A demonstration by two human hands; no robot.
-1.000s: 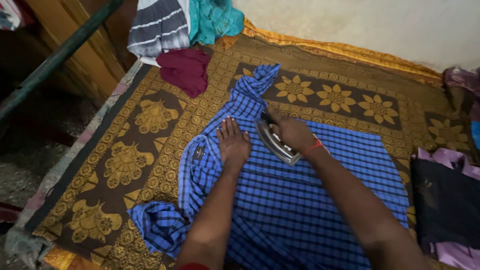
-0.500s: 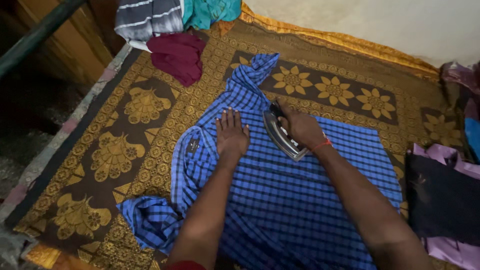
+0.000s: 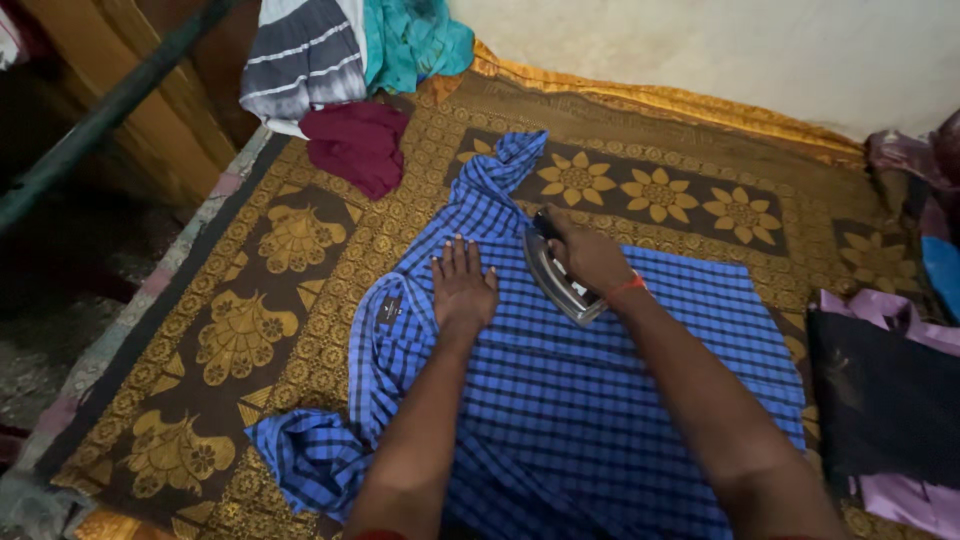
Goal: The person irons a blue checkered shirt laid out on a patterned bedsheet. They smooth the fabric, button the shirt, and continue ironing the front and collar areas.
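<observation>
Head view. One iron (image 3: 558,275), metal-soled with a dark handle, sits on one blue checked shirt (image 3: 590,400); the right hand (image 3: 592,258) is wrapped fully round the handle, a red thread at the wrist. Left of that grip, just beside the iron, the left hand (image 3: 462,285) lies flat with fingers spread on the shirt, clasping nothing. The shirt lies spread on one brown-and-gold patterned cloth (image 3: 300,250); a dark label shows at the collar left of the flat hand, one sleeve runs away beyond the iron, another bunches near the left forearm. Open cloth extends left of the hands to its edge, where the floor drops off; beyond the grip, bare cloth reaches a pale wall (image 3: 700,50). Far left beyond: three crumpled garments, one maroon (image 3: 355,145), one striped grey (image 3: 300,55), one teal (image 3: 410,35). Right of the grip, well apart: a dark and lilac clothes pile (image 3: 885,400).
</observation>
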